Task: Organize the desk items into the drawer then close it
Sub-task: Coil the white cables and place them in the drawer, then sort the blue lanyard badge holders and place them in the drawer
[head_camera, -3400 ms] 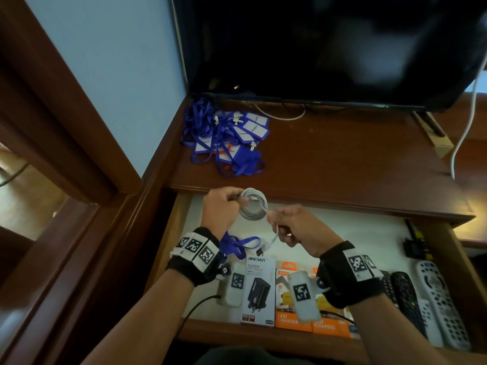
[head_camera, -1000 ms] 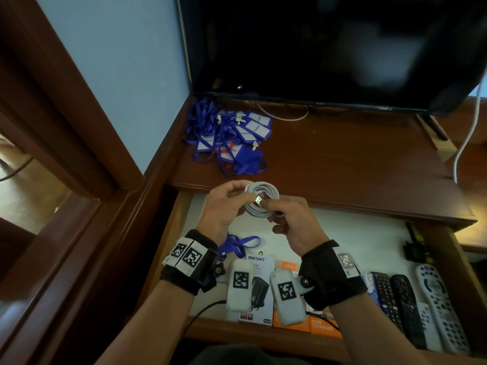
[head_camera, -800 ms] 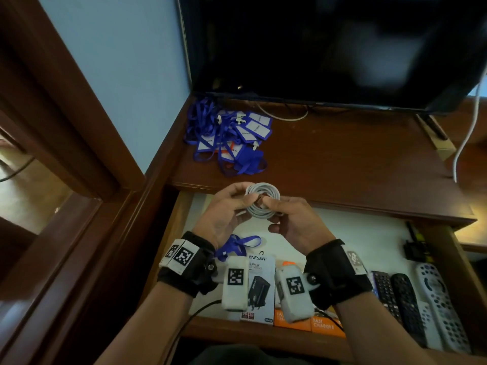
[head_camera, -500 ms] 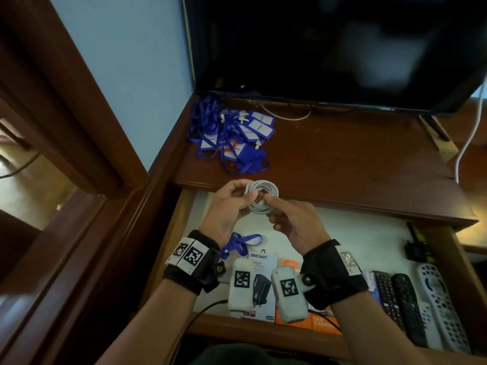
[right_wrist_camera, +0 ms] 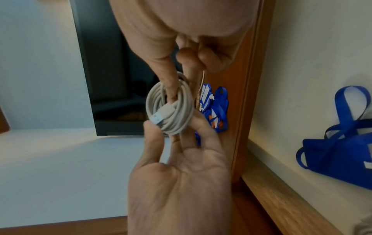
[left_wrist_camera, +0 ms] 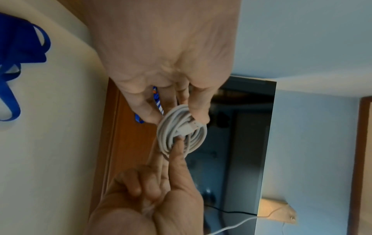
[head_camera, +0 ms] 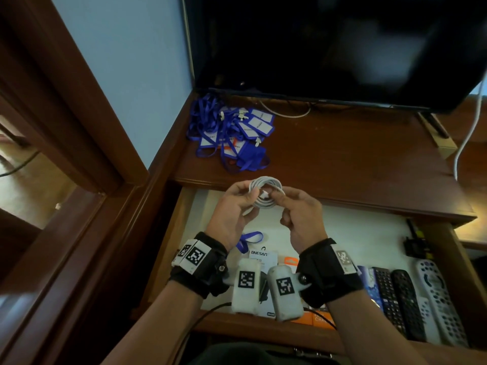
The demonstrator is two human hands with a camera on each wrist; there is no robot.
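White box (head_camera: 263, 255) reads "ONESAM"; blue badge cards (head_camera: 259, 122) bear lettering, apparently too blurred.

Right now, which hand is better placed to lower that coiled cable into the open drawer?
Left, probably. The left hand pinches the coiled cable with thumb and fingers, a grip pinning the plug; the right hand mostly shows one forefinger on the loops. The drawer lies open below.

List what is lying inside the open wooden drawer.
On the open wooden drawer's white lining: a blue ribbon lanyard, a white ONESAM charger box, orange cardboard boxes, black and grey remote controls, a small black gadget. The wrist-mounted cameras cover most of the boxes; anything beneath is hidden.
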